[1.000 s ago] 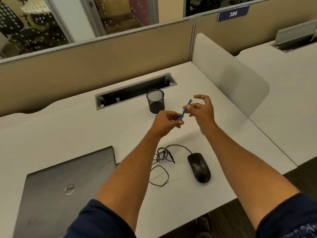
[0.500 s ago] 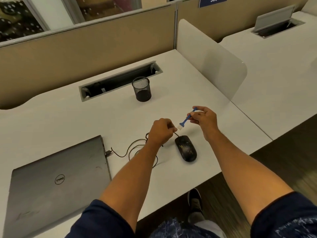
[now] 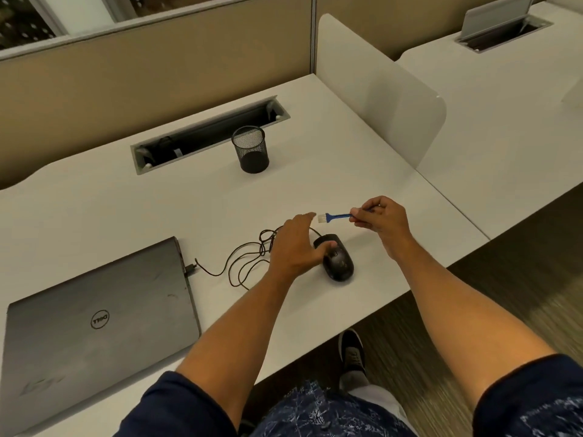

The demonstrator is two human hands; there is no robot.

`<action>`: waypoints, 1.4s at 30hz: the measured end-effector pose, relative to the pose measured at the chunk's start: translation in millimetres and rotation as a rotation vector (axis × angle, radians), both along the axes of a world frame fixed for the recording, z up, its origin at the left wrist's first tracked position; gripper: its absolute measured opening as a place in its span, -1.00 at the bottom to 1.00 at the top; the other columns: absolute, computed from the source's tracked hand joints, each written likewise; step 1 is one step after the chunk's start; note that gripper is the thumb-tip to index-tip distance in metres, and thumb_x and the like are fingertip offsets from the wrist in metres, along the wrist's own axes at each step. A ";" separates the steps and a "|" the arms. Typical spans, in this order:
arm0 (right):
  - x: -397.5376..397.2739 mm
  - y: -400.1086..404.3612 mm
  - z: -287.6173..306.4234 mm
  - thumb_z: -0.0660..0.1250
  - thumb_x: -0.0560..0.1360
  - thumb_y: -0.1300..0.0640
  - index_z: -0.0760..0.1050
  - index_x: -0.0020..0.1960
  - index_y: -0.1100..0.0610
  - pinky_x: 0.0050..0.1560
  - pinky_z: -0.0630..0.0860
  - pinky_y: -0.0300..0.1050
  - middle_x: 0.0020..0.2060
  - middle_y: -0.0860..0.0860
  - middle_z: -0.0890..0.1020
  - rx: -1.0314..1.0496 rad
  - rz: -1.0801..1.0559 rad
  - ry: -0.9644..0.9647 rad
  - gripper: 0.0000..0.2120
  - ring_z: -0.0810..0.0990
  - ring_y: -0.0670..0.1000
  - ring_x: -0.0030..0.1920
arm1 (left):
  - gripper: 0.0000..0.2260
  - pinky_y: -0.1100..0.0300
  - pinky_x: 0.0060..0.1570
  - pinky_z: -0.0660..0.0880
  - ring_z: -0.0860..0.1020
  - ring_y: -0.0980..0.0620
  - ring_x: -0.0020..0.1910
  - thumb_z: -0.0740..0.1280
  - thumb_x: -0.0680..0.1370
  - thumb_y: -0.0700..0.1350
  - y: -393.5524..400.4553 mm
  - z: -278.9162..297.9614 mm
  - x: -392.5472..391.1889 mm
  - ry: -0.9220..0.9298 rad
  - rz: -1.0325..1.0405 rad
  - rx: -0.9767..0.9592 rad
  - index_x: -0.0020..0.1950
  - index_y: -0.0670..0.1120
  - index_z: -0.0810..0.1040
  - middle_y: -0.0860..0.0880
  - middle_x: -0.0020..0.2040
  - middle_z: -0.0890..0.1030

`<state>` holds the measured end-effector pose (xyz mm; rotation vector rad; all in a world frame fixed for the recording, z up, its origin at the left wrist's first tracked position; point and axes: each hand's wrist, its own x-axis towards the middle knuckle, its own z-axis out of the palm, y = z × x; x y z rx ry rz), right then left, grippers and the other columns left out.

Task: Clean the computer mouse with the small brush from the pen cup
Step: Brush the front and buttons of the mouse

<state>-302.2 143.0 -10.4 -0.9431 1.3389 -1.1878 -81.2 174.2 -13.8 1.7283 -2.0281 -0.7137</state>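
Observation:
A black wired computer mouse (image 3: 339, 263) lies near the front edge of the white desk (image 3: 189, 209). My left hand (image 3: 296, 244) is spread open just left of it, the thumb touching the mouse's front left side. My right hand (image 3: 383, 220) pinches the handle of a small blue brush (image 3: 334, 216), held level above and behind the mouse with its white bristles pointing left. The black mesh pen cup (image 3: 250, 149) stands empty farther back.
A closed grey laptop (image 3: 94, 313) lies at the left, with the mouse's tangled cable (image 3: 249, 260) plugged into its side. A cable slot (image 3: 208, 134) is sunk into the desk behind the cup. A white divider panel (image 3: 378, 89) borders the right side.
My left hand let go of the brush, opened and dropped beside the mouse. My right hand turned the brush level, bristles left, and lowered toward the mouse.

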 end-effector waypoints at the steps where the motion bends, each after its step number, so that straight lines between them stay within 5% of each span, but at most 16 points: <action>1: -2.0 1.9 -0.7 0.56 0.44 0.29 0.55 0.05 0.35 -0.15 0.69 -0.16 -0.16 0.22 0.73 0.000 0.022 0.021 -0.72 0.78 0.15 -0.18 | -0.33 0.02 0.37 0.40 0.47 -0.03 0.36 0.43 0.51 0.20 -1.0 3.0 -2.3 0.026 0.020 0.013 0.54 -0.02 0.34 -0.02 0.41 0.51; 8: -12.4 10.0 -3.4 0.54 0.46 0.28 0.63 0.11 0.31 -0.02 0.70 -0.09 -0.13 0.21 0.75 -0.037 0.161 0.094 -0.75 0.77 0.17 -0.09 | -0.79 -0.01 0.19 0.56 0.63 0.01 0.07 0.32 0.64 -0.12 -10.0 17.3 -17.3 0.159 0.095 -0.009 0.23 -0.09 0.65 -0.02 0.11 0.70; 17: -9.6 8.2 -0.1 0.56 0.46 0.06 0.75 0.02 0.15 -0.24 0.56 -0.29 -0.24 0.01 0.74 -0.001 0.353 0.429 -0.80 0.65 -0.14 -0.28 | -0.86 0.01 0.16 0.60 0.63 0.05 -0.01 0.39 0.60 -0.18 -12.2 17.3 -24.4 0.239 0.092 0.029 0.13 -0.10 0.68 -0.03 0.05 0.71; 19: -6.9 6.1 -0.4 0.57 0.45 0.02 0.76 -0.02 0.11 -0.26 0.54 -0.32 -0.25 -0.03 0.74 0.002 0.329 0.449 -0.81 0.65 -0.17 -0.25 | -0.73 -0.02 0.21 0.57 0.61 0.03 0.09 0.41 0.59 -0.05 -9.5 15.7 -21.8 0.180 0.062 0.012 0.27 -0.07 0.62 -0.02 0.17 0.67; 22: -8.3 4.5 -2.5 0.56 0.45 0.05 0.76 -0.02 0.14 -0.14 0.57 -0.21 -0.19 0.03 0.75 -0.014 0.282 0.446 -0.82 0.67 -0.07 -0.16 | -0.29 -0.02 0.39 0.43 0.44 -0.07 0.39 0.44 0.49 0.24 -1.8 9.2 -13.5 0.024 -0.052 0.017 0.54 -0.06 0.36 -0.07 0.44 0.49; 28: -21.9 10.0 -7.0 0.56 0.45 0.11 0.75 -0.10 0.14 -0.22 0.49 -0.35 -0.29 -0.06 0.74 -0.012 0.241 0.407 -0.89 0.65 -0.20 -0.25 | 0.14 -0.06 0.46 0.29 0.31 -0.15 0.51 0.40 0.28 0.52 15.5 -4.7 -6.3 -0.117 -0.165 -0.004 0.63 -0.12 0.12 -0.14 0.56 0.31; 37: -35.7 17.1 -15.2 0.55 0.44 0.21 0.73 -0.17 0.20 -0.31 0.43 -0.22 -0.36 -0.02 0.68 0.041 0.265 0.343 -0.95 0.52 -0.19 -0.39 | 0.25 -0.06 0.42 0.32 0.37 -0.11 0.43 0.48 0.19 0.50 32.5 -28.3 -12.9 -0.028 -0.164 0.002 0.64 -0.07 0.02 -0.10 0.50 0.36; 42: -34.4 18.6 -16.3 0.56 0.42 0.21 0.73 -0.15 0.24 -0.31 0.36 -0.17 -0.31 0.18 0.62 0.061 0.320 0.299 -0.91 0.42 -0.06 -0.35 | 0.21 -0.08 0.37 0.39 0.41 -0.09 0.35 0.50 0.20 0.45 33.9 -34.7 -14.8 -0.010 -0.128 -0.042 0.64 -0.05 0.03 -0.09 0.43 0.40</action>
